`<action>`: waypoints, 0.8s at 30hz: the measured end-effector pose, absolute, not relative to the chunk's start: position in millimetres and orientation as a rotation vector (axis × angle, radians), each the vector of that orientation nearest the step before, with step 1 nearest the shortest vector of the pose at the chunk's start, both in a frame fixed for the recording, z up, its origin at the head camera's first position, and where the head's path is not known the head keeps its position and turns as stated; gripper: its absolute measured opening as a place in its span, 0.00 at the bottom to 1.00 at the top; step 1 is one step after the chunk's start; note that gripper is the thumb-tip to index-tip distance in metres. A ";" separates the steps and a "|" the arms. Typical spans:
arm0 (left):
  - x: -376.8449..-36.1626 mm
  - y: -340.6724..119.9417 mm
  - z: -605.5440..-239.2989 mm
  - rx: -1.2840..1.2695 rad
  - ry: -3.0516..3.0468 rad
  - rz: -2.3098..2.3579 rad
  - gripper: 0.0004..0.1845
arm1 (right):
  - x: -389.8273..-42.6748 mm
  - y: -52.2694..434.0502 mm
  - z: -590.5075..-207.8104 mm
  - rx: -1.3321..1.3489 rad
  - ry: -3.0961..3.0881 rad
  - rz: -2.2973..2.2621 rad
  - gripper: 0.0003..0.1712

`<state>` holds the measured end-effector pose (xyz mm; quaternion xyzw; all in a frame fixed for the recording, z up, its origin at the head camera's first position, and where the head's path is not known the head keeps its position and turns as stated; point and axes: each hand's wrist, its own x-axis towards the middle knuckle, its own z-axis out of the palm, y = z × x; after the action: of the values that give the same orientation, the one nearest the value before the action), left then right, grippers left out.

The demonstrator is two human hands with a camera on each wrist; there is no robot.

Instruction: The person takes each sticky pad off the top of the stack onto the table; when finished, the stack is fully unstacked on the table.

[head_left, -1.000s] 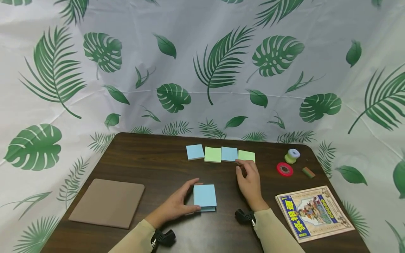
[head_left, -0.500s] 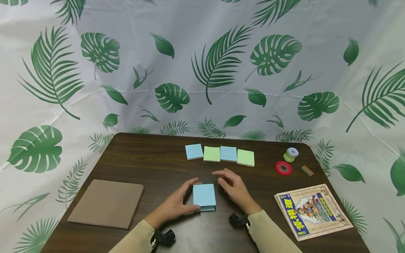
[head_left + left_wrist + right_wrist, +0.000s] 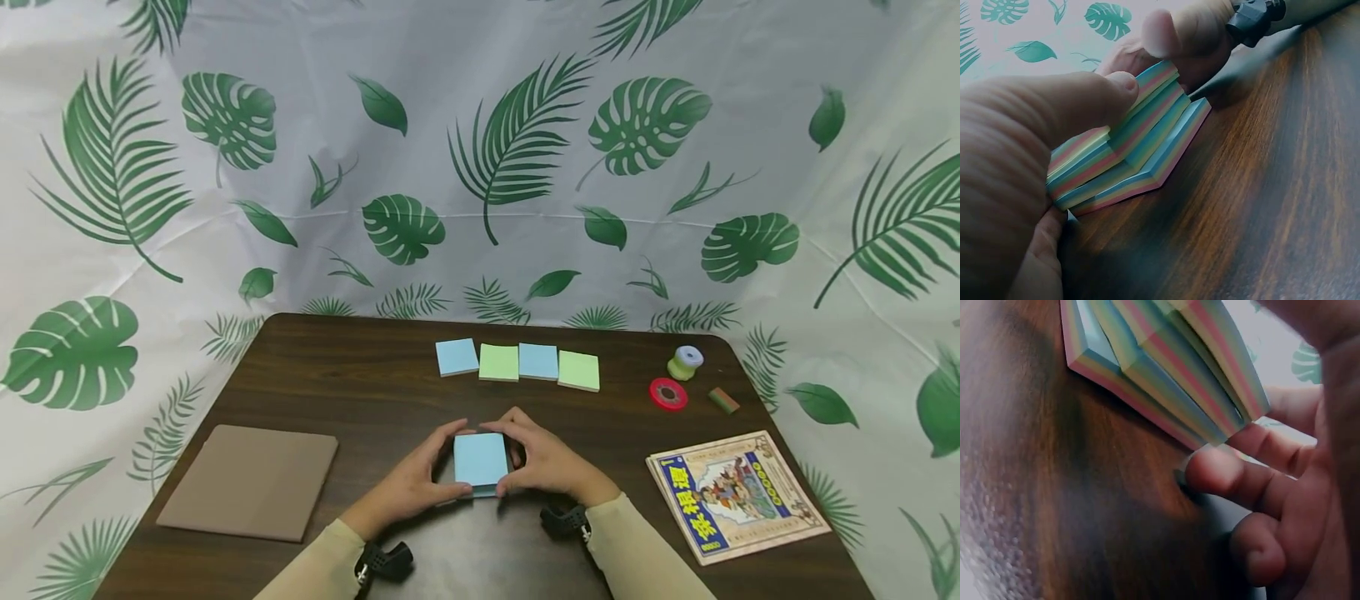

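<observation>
On the table in front of me sits a stack of sticky note pads (image 3: 480, 457) with a light blue top. Striped pink, yellow and blue edges show in the left wrist view, where the pads (image 3: 1147, 150) lie unevenly offset. My left hand (image 3: 411, 483) holds the stack's left side, thumb at the near edge and fingers at the far edge. From the right, my right hand (image 3: 547, 462) curves round the stack, index finger at the far edge and thumb by the near corner. Fingertips (image 3: 1213, 469) touch the pads' lower edge in the right wrist view.
Behind the hands, blue pads (image 3: 457, 357) and green pads (image 3: 498, 362) stand in a row. A brown board (image 3: 251, 482) lies left; a comic book (image 3: 738, 497) lies right. Farther right are a red ring (image 3: 668, 394), stacked tape rolls (image 3: 686, 363) and a small striped block (image 3: 723, 400).
My right hand has left the green pad at the row's right end and come down and left to the stack's right side. My left hand stays on the stack.
</observation>
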<state>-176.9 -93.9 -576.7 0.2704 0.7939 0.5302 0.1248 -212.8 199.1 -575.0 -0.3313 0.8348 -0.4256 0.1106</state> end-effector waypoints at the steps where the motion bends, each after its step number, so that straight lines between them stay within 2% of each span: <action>1: -177.0 -93.8 -576.6 0.788 2.315 1.542 0.55 | -212.3 199.0 -575.0 -0.974 2.464 -1.228 0.53; 8: -175.9 -93.9 -575.6 0.746 2.315 1.537 0.55 | -209.6 196.6 -573.6 -0.958 2.513 -1.179 0.45; 16: -175.5 -91.5 -577.1 0.819 2.362 1.506 0.58 | -211.2 197.9 -575.1 -0.966 2.501 -1.226 0.43; 24: -173.8 -91.1 -579.5 0.830 2.465 1.422 0.56 | -214.5 198.4 -578.3 -0.998 2.455 -1.299 0.42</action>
<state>-173.8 -91.1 -579.5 0.2789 0.8283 0.4778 0.0887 -214.5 198.4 -578.3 -0.3367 0.8280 -0.4383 0.0950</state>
